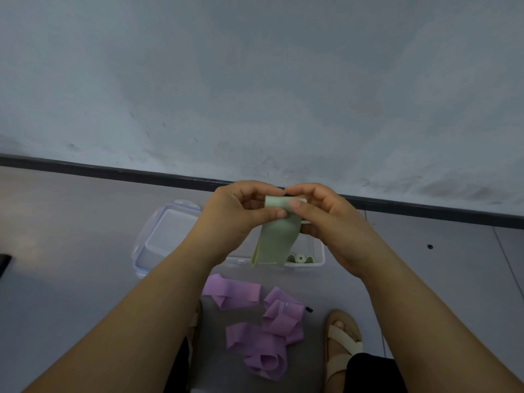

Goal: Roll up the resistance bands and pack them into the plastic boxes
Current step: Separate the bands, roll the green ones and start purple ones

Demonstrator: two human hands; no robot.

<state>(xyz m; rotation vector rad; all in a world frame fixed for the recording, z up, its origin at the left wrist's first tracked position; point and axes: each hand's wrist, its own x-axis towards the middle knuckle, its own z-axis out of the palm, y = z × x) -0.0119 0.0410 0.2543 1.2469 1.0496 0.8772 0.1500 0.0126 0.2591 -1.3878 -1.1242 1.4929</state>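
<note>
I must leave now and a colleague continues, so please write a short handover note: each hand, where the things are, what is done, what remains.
Hands: left hand and right hand both pinch the rolled top end of a green resistance band; its tail hangs over the clear plastic box.
Done: one rolled band lies in the box; lid beside it.
To do: finish this roll, pack it, then the loose purple bands on the floor.
</note>
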